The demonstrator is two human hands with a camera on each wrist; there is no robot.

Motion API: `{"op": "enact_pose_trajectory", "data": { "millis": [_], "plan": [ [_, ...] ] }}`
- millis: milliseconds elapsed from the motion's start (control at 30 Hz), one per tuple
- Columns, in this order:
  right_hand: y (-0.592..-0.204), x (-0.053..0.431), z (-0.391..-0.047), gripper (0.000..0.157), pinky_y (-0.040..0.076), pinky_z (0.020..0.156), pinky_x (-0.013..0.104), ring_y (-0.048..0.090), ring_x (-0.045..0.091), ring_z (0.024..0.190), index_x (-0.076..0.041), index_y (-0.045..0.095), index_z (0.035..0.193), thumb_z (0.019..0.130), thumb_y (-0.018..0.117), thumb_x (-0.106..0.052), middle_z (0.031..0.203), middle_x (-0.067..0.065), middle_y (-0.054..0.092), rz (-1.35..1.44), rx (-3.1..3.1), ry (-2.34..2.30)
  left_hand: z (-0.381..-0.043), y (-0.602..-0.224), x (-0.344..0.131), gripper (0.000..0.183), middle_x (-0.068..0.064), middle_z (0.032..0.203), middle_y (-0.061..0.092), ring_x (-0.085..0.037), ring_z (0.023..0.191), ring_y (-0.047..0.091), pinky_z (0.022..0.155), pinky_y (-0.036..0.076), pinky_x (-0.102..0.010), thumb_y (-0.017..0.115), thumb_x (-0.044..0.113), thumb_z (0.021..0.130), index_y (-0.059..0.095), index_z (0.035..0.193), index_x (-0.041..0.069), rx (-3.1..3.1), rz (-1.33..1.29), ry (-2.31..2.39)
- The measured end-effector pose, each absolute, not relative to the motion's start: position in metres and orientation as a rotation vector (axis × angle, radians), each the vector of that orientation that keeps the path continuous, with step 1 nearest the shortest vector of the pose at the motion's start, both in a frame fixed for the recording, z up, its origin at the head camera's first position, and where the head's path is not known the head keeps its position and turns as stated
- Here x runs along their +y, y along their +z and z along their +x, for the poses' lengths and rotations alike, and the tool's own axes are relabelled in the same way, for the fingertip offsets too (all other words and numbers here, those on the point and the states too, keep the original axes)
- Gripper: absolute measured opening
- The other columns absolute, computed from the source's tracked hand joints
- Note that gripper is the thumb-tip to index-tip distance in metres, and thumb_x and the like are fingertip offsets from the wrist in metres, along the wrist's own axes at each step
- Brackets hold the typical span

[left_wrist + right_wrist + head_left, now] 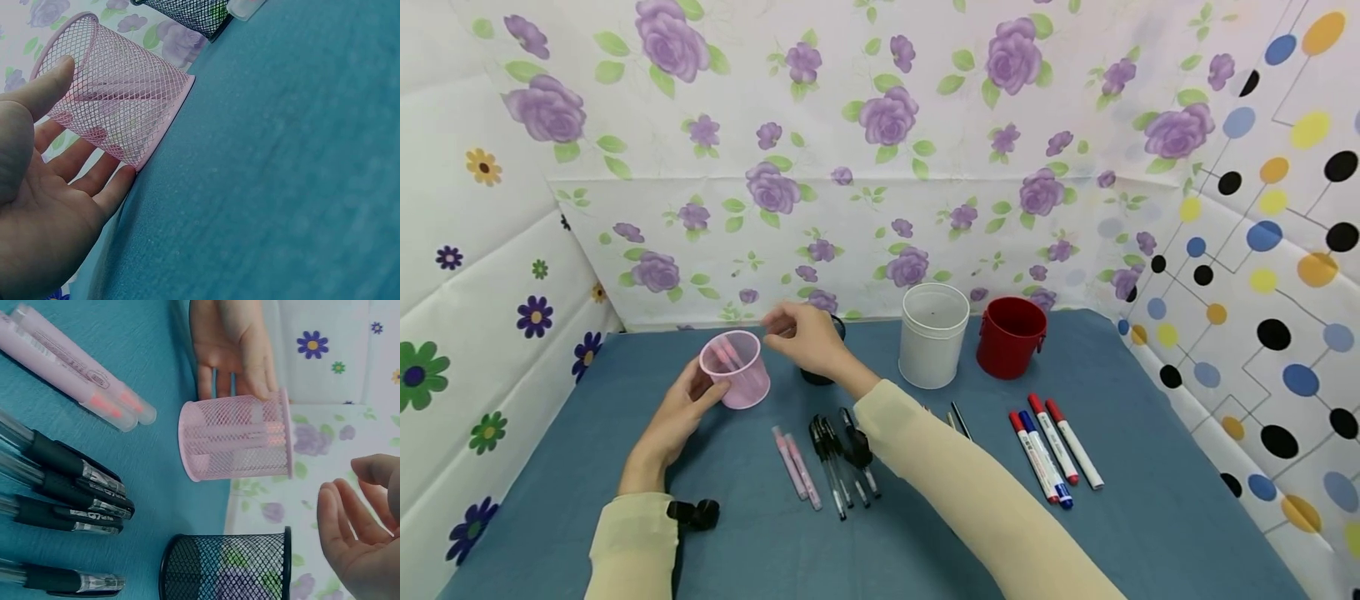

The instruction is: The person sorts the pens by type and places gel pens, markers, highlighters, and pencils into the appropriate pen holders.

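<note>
My left hand point(676, 412) holds a pink mesh pen cup point(748, 387) upright on the table, thumb on the near side and fingers around the far side. Inside the cup stand pink highlighters point(240, 436), seen through the mesh. My right hand point(808, 337) hovers above and beside the pink cup's rim, its fingers loosely bent with nothing between them. Behind that hand stands a black mesh pen cup point(225, 565), partly hidden in the head view. Two more pink highlighters point(797, 469) lie on the table in front of the cups.
Several black gel pens point(835, 467) lie beside the highlighters. A white bucket point(931, 354) and a red bucket point(1009, 343) stand at the back right. Red and blue markers point(1051, 450) lie in front of them. My right sleeve partly covers some thin pens point(960, 419).
</note>
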State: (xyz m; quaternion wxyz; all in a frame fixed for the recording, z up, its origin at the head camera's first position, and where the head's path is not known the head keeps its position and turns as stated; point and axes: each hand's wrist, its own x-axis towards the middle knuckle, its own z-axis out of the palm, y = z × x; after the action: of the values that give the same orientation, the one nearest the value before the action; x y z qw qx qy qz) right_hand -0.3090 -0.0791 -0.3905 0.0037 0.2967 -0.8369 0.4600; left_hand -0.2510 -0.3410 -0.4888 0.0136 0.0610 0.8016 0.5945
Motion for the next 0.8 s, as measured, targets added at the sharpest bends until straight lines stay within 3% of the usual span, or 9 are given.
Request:
{"op": "enact_pose_trajectory", "data": {
  "millis": [400,800],
  "plan": [
    [-0.398,-0.051,-0.266,0.021,0.056,0.078,0.021,0.069,0.007,0.089,-0.013,0.075,0.123,0.102,0.075,-0.018,0.107,0.0,0.076,0.939,-2.668,1.385,-0.252,-0.49,-0.342,0.082,-0.019,0.172,0.028,-0.039,0.158,0.026,0.099,0.036,-0.004,0.064,0.033,0.109,0.014,0.172,0.015,2.503,0.226,1.869],
    [-0.419,-0.043,-0.22,0.024,0.056,0.073,0.021,0.07,0.008,0.086,-0.015,0.075,0.125,0.101,0.076,-0.017,0.103,-0.001,0.076,0.904,-2.709,1.403,-0.251,-0.49,-0.342,0.083,-0.017,0.173,0.027,-0.039,0.159,0.026,0.103,0.036,-0.006,0.065,0.033,0.109,0.014,0.172,0.017,2.516,0.207,1.841]
  ]
}}
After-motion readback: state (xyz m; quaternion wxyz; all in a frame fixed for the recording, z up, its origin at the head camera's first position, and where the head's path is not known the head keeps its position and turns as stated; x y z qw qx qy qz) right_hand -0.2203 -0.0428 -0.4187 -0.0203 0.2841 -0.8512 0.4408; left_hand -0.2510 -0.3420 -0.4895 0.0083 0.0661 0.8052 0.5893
